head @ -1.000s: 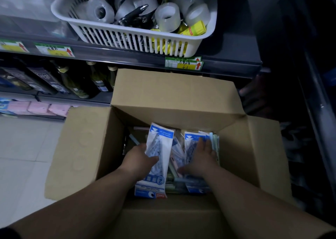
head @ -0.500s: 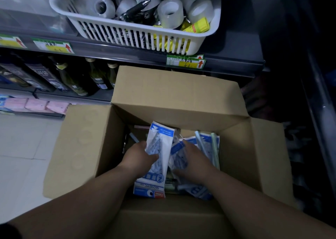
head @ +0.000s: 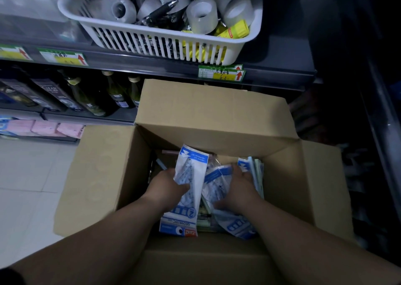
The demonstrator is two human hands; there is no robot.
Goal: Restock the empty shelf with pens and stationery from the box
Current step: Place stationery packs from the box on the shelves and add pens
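Both hands are shoved down inside the open cardboard box [head: 104, 176]. A blue-and-white geometry set packet [head: 188, 189] is clamped by the left hand [head: 167, 187], fingers wrapped round its left edge, so it's stood upright in the box. Just right of it, a second crumpled packet [head: 217, 182] is gripped by the right hand [head: 238, 189]. A white basket [head: 165, 44] of tape rolls is parked on the shelf above the box.

Tan cardboard box [head: 104, 176] — white-blue packets [head: 188, 189], red corner; white slatted basket [head: 165, 44]; yellow-green shelf tags [head: 221, 74], red arrows — pink packs [head: 45, 127].
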